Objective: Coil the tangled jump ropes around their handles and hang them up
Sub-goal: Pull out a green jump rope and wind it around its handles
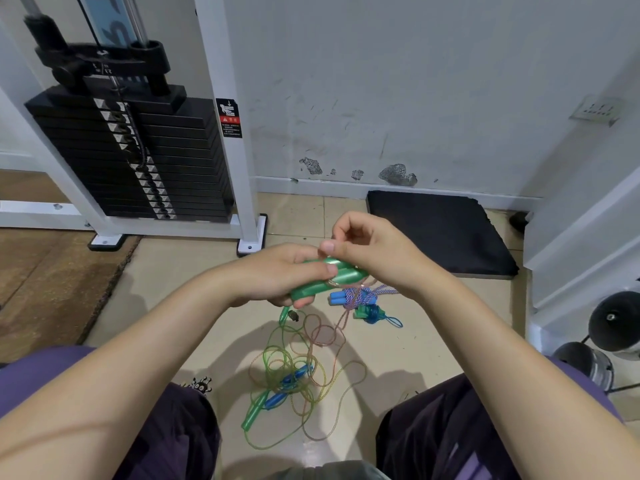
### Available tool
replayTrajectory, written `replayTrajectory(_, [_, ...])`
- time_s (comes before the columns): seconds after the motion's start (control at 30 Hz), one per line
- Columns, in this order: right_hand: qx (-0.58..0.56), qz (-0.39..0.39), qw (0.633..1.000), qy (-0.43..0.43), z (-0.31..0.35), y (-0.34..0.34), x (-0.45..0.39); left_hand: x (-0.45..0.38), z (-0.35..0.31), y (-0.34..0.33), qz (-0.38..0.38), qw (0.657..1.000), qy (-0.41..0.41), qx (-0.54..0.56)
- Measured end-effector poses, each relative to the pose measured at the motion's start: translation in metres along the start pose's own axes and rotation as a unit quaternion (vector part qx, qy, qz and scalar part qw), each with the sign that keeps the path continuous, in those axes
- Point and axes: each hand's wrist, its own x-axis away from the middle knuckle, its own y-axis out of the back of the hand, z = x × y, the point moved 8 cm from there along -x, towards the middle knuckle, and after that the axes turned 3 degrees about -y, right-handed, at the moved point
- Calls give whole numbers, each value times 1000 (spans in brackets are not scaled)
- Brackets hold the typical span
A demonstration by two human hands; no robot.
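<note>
Above the floor (214, 271), between the knees, a pair of green handles (329, 277) was gripped in the left hand (277, 275), fingers wrapped round them and thumb pressed on top. The right hand (370, 251) was curled just beside their far end, thumb and fingertips pinched together; whether cord was caught in that pinch could not be told. A pinkish cord (332, 327) was seen hanging from the handles down to a tangle of ropes (294, 379) on the tiles below. Two coiled ropes, one with blue handles (337, 297) and a blue-green one (370, 312), were lying beyond the tangle, near the black mat (443, 230).
</note>
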Motion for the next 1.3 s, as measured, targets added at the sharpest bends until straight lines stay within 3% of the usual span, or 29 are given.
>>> replayTrajectory(0.23, [-36, 53, 997, -37, -2, -4, 5, 2, -6, 25, -88, 990, -65, 89])
replayTrajectory(0.33, [-37, 26, 998, -37, -2, -1, 5, 2, -4, 32, -135, 983, -67, 105])
replayTrajectory(0.5, [-30, -55, 998, -13, -2, 3, 1, -2, 4, 16, -83, 992, -36, 85])
replayTrajectory(0.73, [-71, -52, 996, -13, -8, 3, 0, 4, 2, 3, 1, 998, -7, 56])
replayTrajectory(0.97, [-254, -10, 966, -42, -10, -4, -3, 4, -4, 10, -47, 994, -46, 90])
replayTrajectory(1.3, [-229, -54, 972, -2, -4, 2, -2, 1, -3, 17, -99, 984, -56, 137])
